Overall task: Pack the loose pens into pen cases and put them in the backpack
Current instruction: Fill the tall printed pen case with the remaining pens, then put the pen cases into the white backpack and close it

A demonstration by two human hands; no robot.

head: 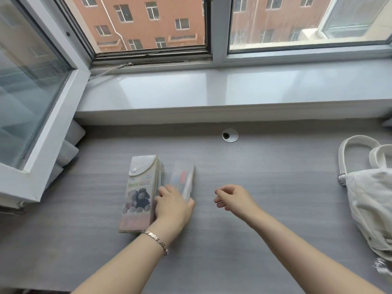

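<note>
A printed pen case (141,194) with a rounded snap flap and a picture of stuffed animals lies flat on the grey desk (254,219). Just right of the pen case a clear case (184,181), blurred, stands tilted on edge with red and blue pens showing inside. The left hand (172,205) sits between the two, fingers closed on the clear case's lower end. Right of the pen case, the right hand (233,198) hovers apart with fingers loosely curled, holding nothing. Far right of the pen case, at the desk's edge, lies a white backpack (371,198); bare desk stretches between.
</note>
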